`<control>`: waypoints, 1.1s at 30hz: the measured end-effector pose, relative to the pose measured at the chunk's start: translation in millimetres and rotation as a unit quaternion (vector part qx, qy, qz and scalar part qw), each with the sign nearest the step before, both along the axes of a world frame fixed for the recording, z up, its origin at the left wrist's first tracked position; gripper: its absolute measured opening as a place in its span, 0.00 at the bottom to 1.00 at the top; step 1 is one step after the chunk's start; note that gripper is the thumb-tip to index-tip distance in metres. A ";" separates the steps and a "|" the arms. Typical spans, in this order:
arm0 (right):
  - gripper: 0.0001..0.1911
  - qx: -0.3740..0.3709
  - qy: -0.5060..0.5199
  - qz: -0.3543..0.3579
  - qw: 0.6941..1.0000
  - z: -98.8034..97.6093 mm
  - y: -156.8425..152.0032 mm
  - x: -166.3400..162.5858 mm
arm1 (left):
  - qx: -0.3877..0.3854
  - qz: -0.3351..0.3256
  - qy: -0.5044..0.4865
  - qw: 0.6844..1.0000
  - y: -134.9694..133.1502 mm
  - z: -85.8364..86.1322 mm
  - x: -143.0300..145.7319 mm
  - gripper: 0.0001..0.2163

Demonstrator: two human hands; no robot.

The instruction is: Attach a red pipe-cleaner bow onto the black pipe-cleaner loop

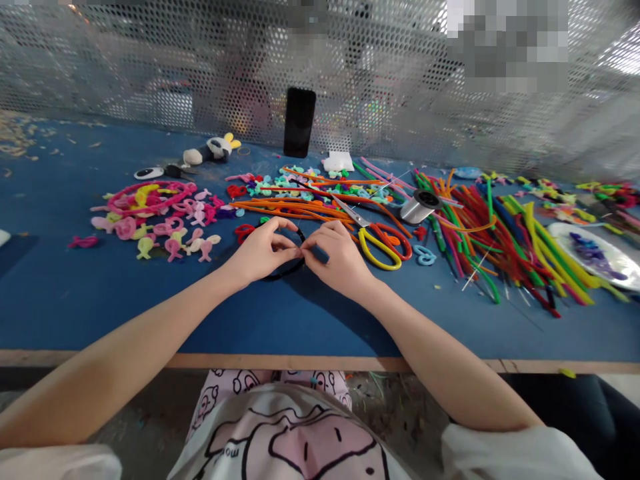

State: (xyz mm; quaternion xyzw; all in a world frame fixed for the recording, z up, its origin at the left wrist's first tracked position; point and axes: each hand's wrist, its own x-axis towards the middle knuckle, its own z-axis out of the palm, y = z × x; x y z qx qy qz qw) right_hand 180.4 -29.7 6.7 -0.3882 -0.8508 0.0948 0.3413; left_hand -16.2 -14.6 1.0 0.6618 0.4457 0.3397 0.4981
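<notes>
My left hand is closed around a thin black ring, which looks like a hair band and hangs just above the blue table. Opposite it, my right hand pinches at the ring's right side, its fingertips meeting those of my left thumb. Whatever lies between the right fingertips is too small to make out. Scissors with yellow and red handles lie right of my right hand. Orange pipe cleaners are spread behind both hands, and a red twisted piece sits beside my left hand.
At left lies a pile of pink and yellow twisted shapes. A thread spool, bundled coloured pipe cleaners and a white plate are at right. A phone leans on the perforated metal screen, near a panda toy.
</notes>
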 end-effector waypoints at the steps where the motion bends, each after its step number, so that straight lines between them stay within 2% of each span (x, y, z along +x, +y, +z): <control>1: 0.06 0.003 -0.008 -0.001 1.000 -0.7 -0.3 -0.6 | -0.006 -0.001 -0.005 1.000 0.0 0.0 0.2 0.18; 7: 0.07 0.003 -0.018 0.004 1.000 -4.3 -2.2 -2.8 | -0.071 0.007 -0.013 0.997 -3.6 12.4 2.1 0.19; 11: 0.07 -0.010 -0.015 -0.001 1.000 -6.1 -2.7 -4.0 | -0.068 0.007 -0.001 0.998 -5.1 17.9 2.9 0.12; 14: 0.07 -0.025 -0.011 -0.007 1.000 -7.5 -2.0 -4.5 | -0.060 0.000 0.006 0.998 -3.4 14.9 1.7 0.11; 19: 0.07 -0.057 0.012 -0.011 0.998 -10.7 0.8 -5.1 | -0.013 -0.032 0.035 0.999 -0.2 5.0 -0.7 0.19; 24: 0.06 -0.100 0.065 -0.033 0.992 -11.6 3.9 -1.5 | 0.015 0.027 0.061 0.998 0.3 2.4 -1.6 0.14; 27: 0.12 -0.147 0.071 -0.058 0.985 -9.6 6.3 4.1 | 0.048 0.071 0.098 0.991 1.8 4.1 -4.5 0.12; 29: 0.13 -0.177 0.058 -0.040 0.982 -7.8 7.3 6.7 | 0.065 0.081 0.103 0.989 3.3 4.8 -6.8 0.10; 33: 0.05 -0.209 0.094 0.011 0.973 -5.3 5.9 4.9 | 0.083 0.085 0.084 0.989 5.5 4.0 -8.8 0.07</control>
